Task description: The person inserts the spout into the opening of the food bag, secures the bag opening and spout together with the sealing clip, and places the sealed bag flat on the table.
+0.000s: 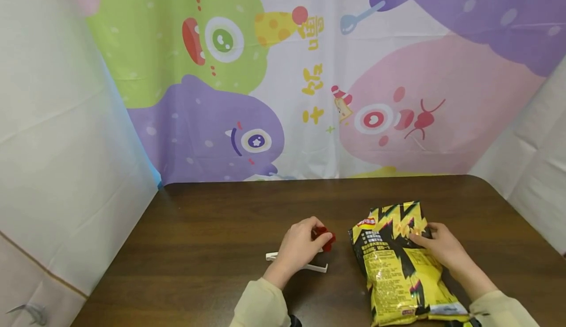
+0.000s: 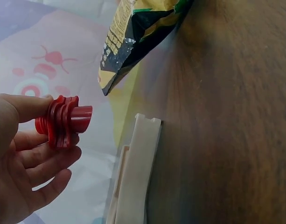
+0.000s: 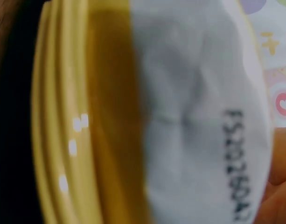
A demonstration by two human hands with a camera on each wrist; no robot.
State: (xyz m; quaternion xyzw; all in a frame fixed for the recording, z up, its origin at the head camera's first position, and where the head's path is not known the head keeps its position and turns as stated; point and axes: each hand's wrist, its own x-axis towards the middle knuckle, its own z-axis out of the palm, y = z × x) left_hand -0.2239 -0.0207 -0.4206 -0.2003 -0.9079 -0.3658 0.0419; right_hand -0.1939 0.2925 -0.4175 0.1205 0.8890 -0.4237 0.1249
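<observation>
A yellow and black snack bag (image 1: 400, 260) lies flat on the dark wooden table (image 1: 212, 223), right of centre. My right hand (image 1: 438, 242) rests on its right side with fingers laid over the upper part of the bag. My left hand (image 1: 300, 246) pinches a small red ribbed plastic clip (image 1: 325, 237) between thumb and fingers, just left of the bag. In the left wrist view the red clip (image 2: 63, 121) is held above a white plastic clip bar (image 2: 136, 172), with the bag's corner (image 2: 129, 37) beyond. The right wrist view shows only the bag's blurred surface (image 3: 180, 116) close up.
The white clip bar (image 1: 316, 266) lies on the table under my left hand. A cartoon-printed cloth (image 1: 283, 71) hangs behind the table, with white sheets (image 1: 57, 135) on both sides. The table's left and far parts are bare wood.
</observation>
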